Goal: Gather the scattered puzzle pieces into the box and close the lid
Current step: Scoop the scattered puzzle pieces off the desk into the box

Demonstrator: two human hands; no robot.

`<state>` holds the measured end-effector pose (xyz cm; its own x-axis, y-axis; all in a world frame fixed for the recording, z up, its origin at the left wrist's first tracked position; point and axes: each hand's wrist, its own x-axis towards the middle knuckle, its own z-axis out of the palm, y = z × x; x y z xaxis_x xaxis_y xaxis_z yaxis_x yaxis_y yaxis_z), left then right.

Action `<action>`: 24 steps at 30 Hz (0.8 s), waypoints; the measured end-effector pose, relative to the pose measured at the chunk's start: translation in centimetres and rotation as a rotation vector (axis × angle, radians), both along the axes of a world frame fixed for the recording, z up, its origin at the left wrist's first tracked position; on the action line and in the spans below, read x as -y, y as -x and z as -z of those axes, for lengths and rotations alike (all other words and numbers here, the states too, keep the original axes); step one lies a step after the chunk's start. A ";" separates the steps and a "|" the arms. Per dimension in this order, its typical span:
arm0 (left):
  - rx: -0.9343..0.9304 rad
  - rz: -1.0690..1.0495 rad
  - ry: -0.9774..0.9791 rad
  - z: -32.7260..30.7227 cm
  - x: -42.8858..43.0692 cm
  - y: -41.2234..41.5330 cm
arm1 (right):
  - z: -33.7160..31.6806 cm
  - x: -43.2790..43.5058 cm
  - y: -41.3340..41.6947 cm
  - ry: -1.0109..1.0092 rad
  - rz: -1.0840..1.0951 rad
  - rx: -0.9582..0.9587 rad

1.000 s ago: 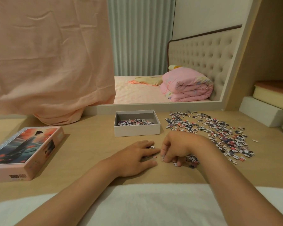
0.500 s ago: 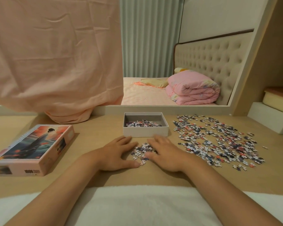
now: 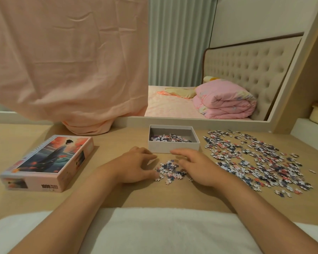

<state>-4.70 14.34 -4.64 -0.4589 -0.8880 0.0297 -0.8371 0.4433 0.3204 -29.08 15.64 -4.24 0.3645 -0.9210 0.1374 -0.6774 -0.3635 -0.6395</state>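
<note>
A white open box (image 3: 173,147) stands mid-table with some puzzle pieces (image 3: 170,138) inside. Just in front of it lies a small heap of pieces (image 3: 170,171) between my two hands. My left hand (image 3: 134,166) rests flat on the table at the heap's left edge, fingers loosely spread. At the heap's right edge, my right hand (image 3: 195,166) lies flat with its fingers stretched toward the box. Neither hand holds anything. A wide scatter of pieces (image 3: 253,160) covers the table to the right. The printed lid (image 3: 48,162) lies at the left.
A pink cloth (image 3: 68,61) hangs over the table's back left. A mirror (image 3: 218,70) runs along the back. White and yellow boxes (image 3: 312,129) sit at the far right. A white towel (image 3: 154,230) covers the table's near edge.
Both hands have pushed the small heap forward toward the box and opened out flat on either side of it; a second ago my right hand was curled over pieces.
</note>
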 end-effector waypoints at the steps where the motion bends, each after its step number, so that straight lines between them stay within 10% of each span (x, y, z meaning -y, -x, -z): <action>1: 0.025 -0.002 0.007 -0.1 0.1 -0.2 | -0.2 0.0 0.3 0.020 0.002 -0.078; 5: -0.003 0.004 0.062 0.6 0.0 0.3 | -0.2 -0.1 0.3 0.021 -0.056 -0.379; 11: -0.061 0.028 0.103 0.8 0.0 1.3 | -0.4 0.2 -0.5 0.081 -0.038 -0.283; 17: 0.215 0.050 0.072 0.4 -0.7 2.0 | -1.1 0.2 -1.1 -0.025 -0.081 -0.628; 24: 0.046 0.066 0.169 1.3 -0.4 2.6 | -1.0 1.3 -2.3 -0.022 -0.058 -0.499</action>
<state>-7.30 14.79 -5.89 -0.5207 -0.8398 0.1533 -0.8163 0.5424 0.1985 -26.82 14.31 -3.20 0.4319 -0.8978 -0.0860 -0.8816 -0.4001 -0.2503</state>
